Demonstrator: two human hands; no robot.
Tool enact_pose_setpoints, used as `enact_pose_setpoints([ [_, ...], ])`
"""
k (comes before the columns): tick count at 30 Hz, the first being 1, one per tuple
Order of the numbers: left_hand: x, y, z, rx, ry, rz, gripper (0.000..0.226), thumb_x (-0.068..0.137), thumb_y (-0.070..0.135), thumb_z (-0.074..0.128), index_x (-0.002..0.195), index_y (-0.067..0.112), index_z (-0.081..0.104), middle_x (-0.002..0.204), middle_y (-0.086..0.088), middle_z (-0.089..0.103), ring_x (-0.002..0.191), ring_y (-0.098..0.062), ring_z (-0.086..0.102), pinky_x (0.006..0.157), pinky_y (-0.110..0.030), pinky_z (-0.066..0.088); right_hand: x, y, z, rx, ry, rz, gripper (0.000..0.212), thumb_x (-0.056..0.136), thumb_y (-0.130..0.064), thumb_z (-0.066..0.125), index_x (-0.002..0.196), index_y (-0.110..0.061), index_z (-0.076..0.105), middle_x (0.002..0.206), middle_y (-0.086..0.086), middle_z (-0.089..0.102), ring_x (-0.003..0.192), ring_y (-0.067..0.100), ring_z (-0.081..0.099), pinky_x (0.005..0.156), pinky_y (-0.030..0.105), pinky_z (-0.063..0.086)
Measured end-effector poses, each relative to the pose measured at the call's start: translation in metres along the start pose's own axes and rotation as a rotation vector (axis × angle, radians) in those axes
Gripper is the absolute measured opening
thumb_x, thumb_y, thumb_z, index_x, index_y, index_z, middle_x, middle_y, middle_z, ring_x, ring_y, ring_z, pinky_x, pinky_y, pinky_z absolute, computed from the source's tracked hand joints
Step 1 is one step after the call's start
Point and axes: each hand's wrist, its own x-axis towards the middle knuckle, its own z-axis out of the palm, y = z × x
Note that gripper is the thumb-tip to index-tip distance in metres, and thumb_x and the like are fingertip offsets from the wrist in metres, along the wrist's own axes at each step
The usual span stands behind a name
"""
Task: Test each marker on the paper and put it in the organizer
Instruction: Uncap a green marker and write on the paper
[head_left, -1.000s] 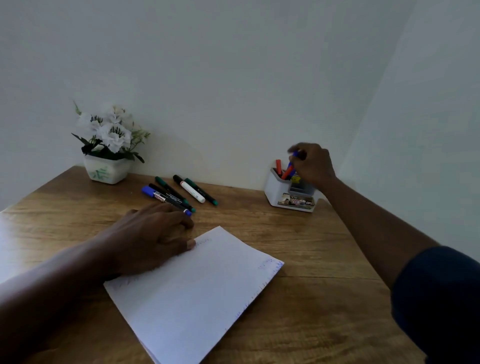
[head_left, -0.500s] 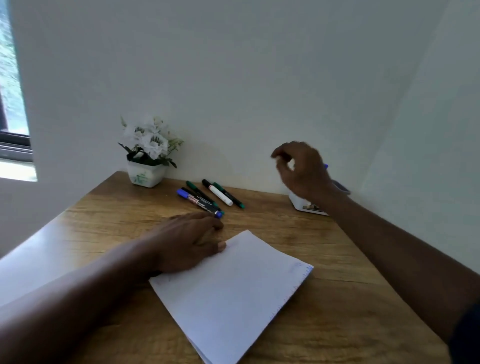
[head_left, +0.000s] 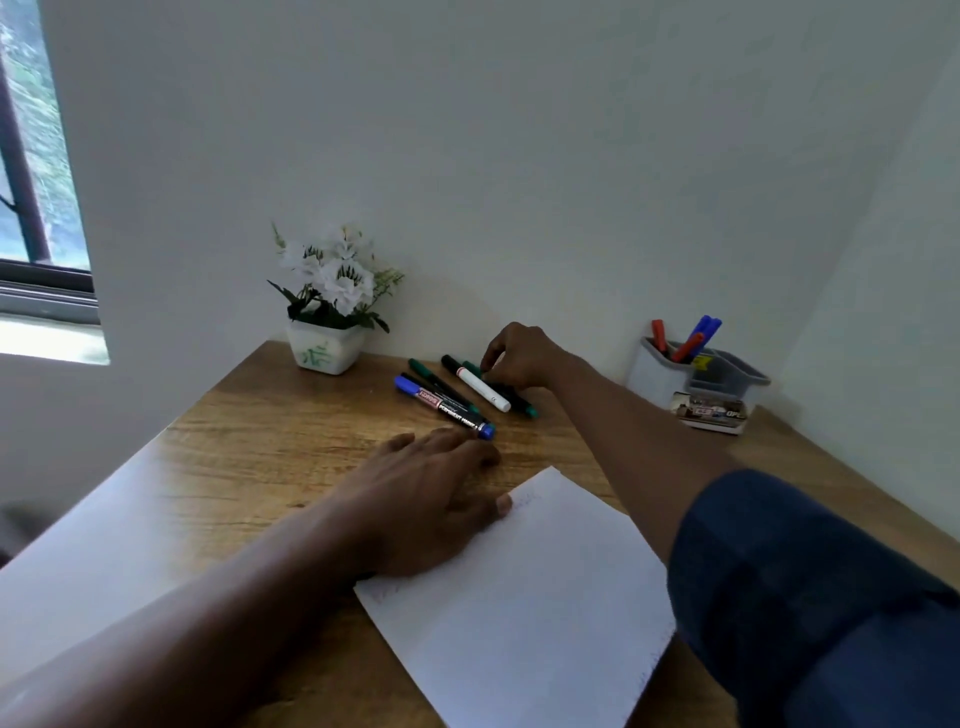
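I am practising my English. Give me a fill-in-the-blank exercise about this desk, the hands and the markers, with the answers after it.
1. The left hand lies flat on a corner of the ___.
2. The organizer holds red markers and ___ ones.
3. The white marker has a ___ cap.
4. The flowers in the pot are ___.

Answers: paper; blue; black; white.
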Motion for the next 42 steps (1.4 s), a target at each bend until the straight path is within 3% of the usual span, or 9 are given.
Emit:
enact_pose_setpoints([
  [2,0.000,0.000,0.000,-0.002,0.008,-0.006,0.064,0.096,0.070,0.032,0.153,0.041,0.028,0.166,0.010,0.020,0.151,-0.012,0.018,0.124,-0.043,0.012,0.005,0.002,0.004,0.009,0.020,0.025,0.024,0.079,-0.013,0.081,0.103,-0.011,0.078,0.119,0.011,0.070,0.092,0.017,0.061,0.074,0.026,0.049],
  [6,-0.001,0.001,-0.001,-0.028,0.037,0.005,0.063,0.096,0.068,0.036,0.152,0.039,0.032,0.165,0.010,0.024,0.150,-0.012,0.021,0.123,-0.042,0.017,-0.002,0.008,0.003,0.080,0.152,0.072,0.038,0.081,-0.011,0.075,0.118,-0.008,0.070,0.123,0.014,0.066,0.109,0.026,0.064,0.083,0.030,0.053],
  [11,-0.005,0.000,-0.006,-0.080,0.078,0.019,0.063,0.095,0.066,0.043,0.149,0.035,0.039,0.157,0.007,0.039,0.141,-0.012,0.039,0.115,-0.039,0.035,-0.055,0.006,-0.028,0.150,0.370,-0.129,0.027,0.088,-0.010,0.065,0.114,-0.012,0.073,0.103,0.003,0.072,0.082,0.010,0.064,0.075,0.026,0.049],
  [17,-0.014,0.004,-0.010,-0.269,0.388,0.059,0.066,0.094,0.054,0.056,0.151,0.028,0.035,0.143,0.005,0.056,0.125,-0.012,0.056,0.092,-0.033,0.049,-0.162,0.002,-0.034,0.240,0.261,-0.302,0.030,0.096,-0.017,0.063,0.125,-0.021,0.069,0.102,-0.001,0.076,0.086,0.009,0.069,0.077,0.029,0.058],
  [21,-0.021,0.014,-0.014,-0.375,0.548,0.132,0.055,0.095,0.042,0.062,0.145,0.029,0.043,0.120,0.011,0.067,0.103,0.000,0.065,0.083,-0.035,0.059,-0.202,-0.003,-0.017,0.247,0.286,-0.418,0.031,0.097,-0.019,0.064,0.128,-0.018,0.068,0.095,0.000,0.076,0.074,0.010,0.066,0.063,0.026,0.054],
  [26,-0.023,0.020,-0.016,-0.352,0.588,0.184,0.019,0.093,0.031,0.070,0.111,0.028,0.072,0.092,0.012,0.074,0.080,-0.012,0.071,0.067,-0.040,0.058,-0.210,-0.002,-0.002,0.232,0.244,-0.525,0.032,0.100,-0.023,0.058,0.129,-0.016,0.068,0.105,0.004,0.077,0.079,0.010,0.065,0.066,0.030,0.053],
  [32,-0.016,0.006,-0.010,-0.410,0.561,0.210,0.017,0.091,0.041,0.069,0.107,0.036,0.072,0.095,0.012,0.074,0.081,-0.017,0.072,0.065,-0.044,0.059,-0.215,0.006,0.000,0.116,0.281,-0.467,0.035,0.101,-0.039,0.053,0.133,-0.031,0.065,0.100,-0.003,0.076,0.059,-0.004,0.045,0.054,0.016,0.027],
  [37,-0.019,-0.001,-0.012,-0.447,0.582,0.120,0.018,0.089,0.043,0.072,0.105,0.037,0.074,0.089,0.008,0.076,0.075,-0.019,0.073,0.066,-0.051,0.059,-0.213,0.004,-0.003,0.136,0.206,-0.410,0.037,0.101,-0.035,0.048,0.136,-0.032,0.061,0.110,-0.006,0.072,0.073,0.000,0.050,0.060,0.020,0.032],
  [42,-0.022,-0.011,-0.016,-0.252,0.625,-0.106,0.020,0.077,0.050,0.080,0.092,0.038,0.074,0.075,0.025,0.071,0.072,0.004,0.068,0.063,-0.025,0.054,-0.209,0.015,-0.009,0.401,0.210,-0.256,0.034,0.099,-0.019,0.060,0.131,-0.028,0.066,0.096,-0.008,0.074,0.070,0.012,0.065,0.055,0.026,0.050],
])
